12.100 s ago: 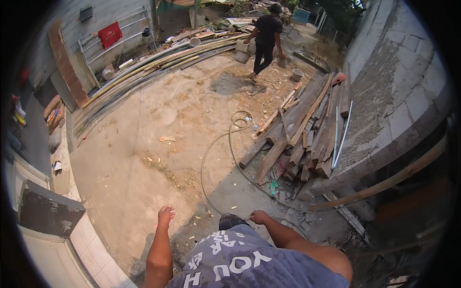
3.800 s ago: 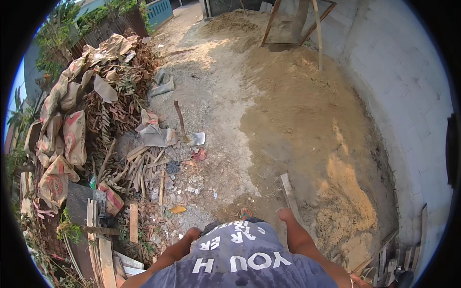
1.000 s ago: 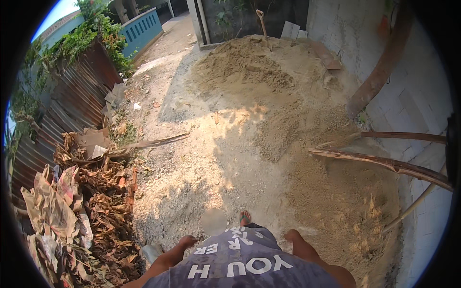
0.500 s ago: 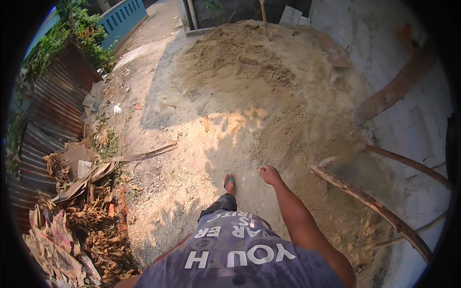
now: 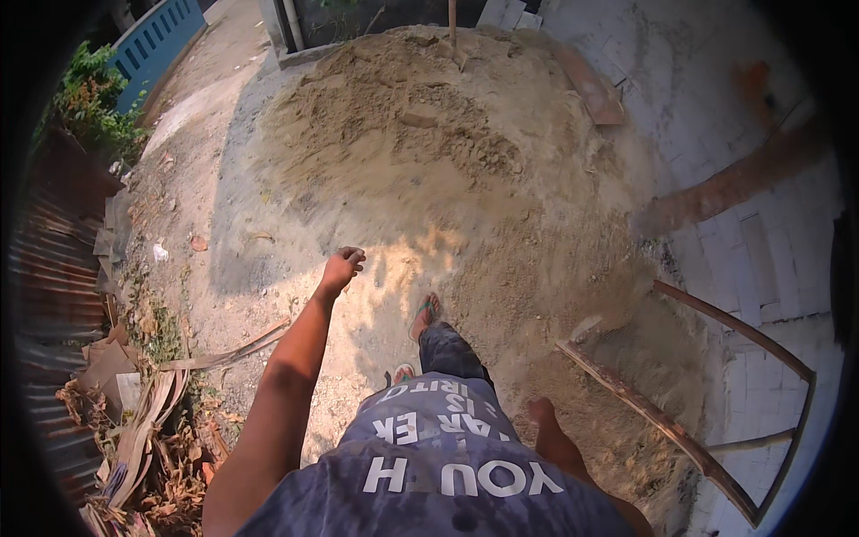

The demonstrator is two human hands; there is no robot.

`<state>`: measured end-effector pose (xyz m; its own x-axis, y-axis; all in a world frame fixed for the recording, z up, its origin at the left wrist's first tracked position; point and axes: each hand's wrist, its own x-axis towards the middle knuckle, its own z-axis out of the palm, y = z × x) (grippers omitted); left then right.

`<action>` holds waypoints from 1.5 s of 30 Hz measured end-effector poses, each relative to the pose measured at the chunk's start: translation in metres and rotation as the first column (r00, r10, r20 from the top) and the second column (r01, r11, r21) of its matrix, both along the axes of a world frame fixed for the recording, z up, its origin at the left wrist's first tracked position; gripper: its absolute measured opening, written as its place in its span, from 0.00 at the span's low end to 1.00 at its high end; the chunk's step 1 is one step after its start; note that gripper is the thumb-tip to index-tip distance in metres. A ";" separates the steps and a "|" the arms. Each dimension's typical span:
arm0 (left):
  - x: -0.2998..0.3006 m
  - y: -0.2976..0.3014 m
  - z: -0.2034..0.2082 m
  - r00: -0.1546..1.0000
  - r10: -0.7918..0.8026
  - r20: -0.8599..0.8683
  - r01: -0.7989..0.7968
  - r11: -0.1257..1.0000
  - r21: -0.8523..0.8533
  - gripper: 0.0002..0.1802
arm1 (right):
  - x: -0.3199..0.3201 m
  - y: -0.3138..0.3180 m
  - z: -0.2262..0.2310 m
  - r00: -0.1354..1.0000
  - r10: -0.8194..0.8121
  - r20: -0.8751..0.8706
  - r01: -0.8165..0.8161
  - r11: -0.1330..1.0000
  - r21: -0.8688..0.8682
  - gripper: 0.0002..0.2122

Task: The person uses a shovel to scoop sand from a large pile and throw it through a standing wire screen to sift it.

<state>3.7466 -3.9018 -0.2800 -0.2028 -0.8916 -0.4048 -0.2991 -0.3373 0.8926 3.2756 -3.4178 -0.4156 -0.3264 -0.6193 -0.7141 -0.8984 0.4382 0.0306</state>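
Note:
My left hand (image 5: 344,268) hangs out in front of me on an outstretched arm, above the sunlit ground. Its fingers are loosely bent and a little apart, and nothing shows in them. Low beside my right hip is my right hand (image 5: 540,412), blurred, with its fingers not readable. Neither hand touches anything that I can see. Below, a foot in a green-strapped flip-flop (image 5: 428,311) is forward, and the other foot (image 5: 403,372) shows just past my shirt hem.
Ahead lies a broad sand heap (image 5: 385,98) with an upright wooden handle (image 5: 453,27) in it. Poles (image 5: 662,421) and a brown plank or trunk (image 5: 734,183) lean on the right by a pale block wall (image 5: 761,259). Dry leaves (image 5: 170,483) and rusty corrugated sheets (image 5: 58,259) line the left.
My left hand has swung forward into view, while my right hand has dropped back beside my hip. A different foot is forward, and the sand heap appears farther left.

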 end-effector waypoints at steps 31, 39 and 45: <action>-0.281 -0.651 0.063 0.973 -0.204 0.104 0.227 0.926 -0.303 0.17 | -0.104 -0.785 0.002 0.767 -0.367 0.526 0.601 0.697 -0.391 0.15; -0.454 -0.957 0.280 0.980 0.054 0.192 0.164 0.329 -0.930 0.19 | -0.196 -0.834 0.070 0.812 -0.484 0.327 0.557 0.810 -0.183 0.13; -0.499 -1.129 0.267 0.632 0.109 0.767 0.765 0.074 -0.640 0.25 | -0.236 -0.892 0.090 0.617 -0.663 0.425 0.785 0.554 -0.276 0.13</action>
<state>3.2477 -5.0307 -0.0130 -0.7589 -0.4893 0.4297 -0.5596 0.8275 -0.0460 3.0394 -4.3098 -0.3255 -0.6500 -0.4865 -0.5838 -0.2115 0.8537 -0.4760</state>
